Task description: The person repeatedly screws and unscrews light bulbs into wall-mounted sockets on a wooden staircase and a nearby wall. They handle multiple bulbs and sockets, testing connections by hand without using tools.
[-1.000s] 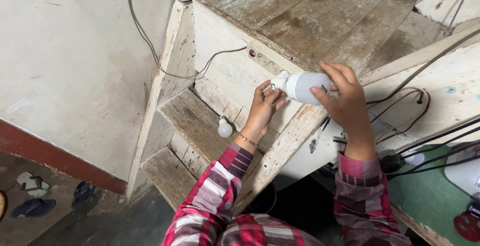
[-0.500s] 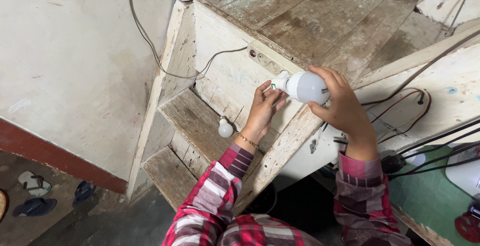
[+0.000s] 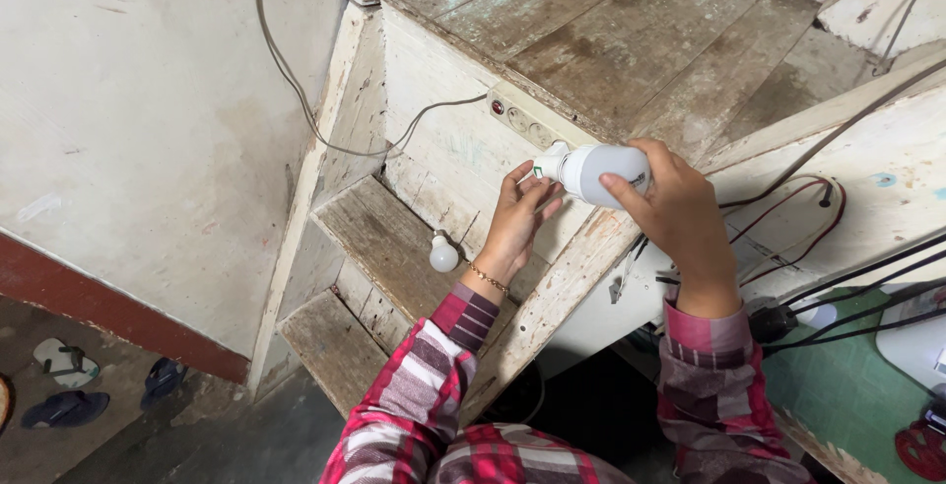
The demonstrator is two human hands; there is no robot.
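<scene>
The white bulb (image 3: 601,171) lies roughly level, its long axis running left to right, base end pointing left toward the left hand (image 3: 517,220). The right hand (image 3: 675,210) clasps its round globe; the left fingertips (image 3: 535,176) pinch the base, hiding part of it. Both hover before the worn wooden staircase (image 3: 601,40). A smaller bulb (image 3: 443,253) rests on a lower step.

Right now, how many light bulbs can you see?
2. One bulb is held in the right hand, its base at the left hand. A smaller bulb rests on the wooden step below.
</scene>
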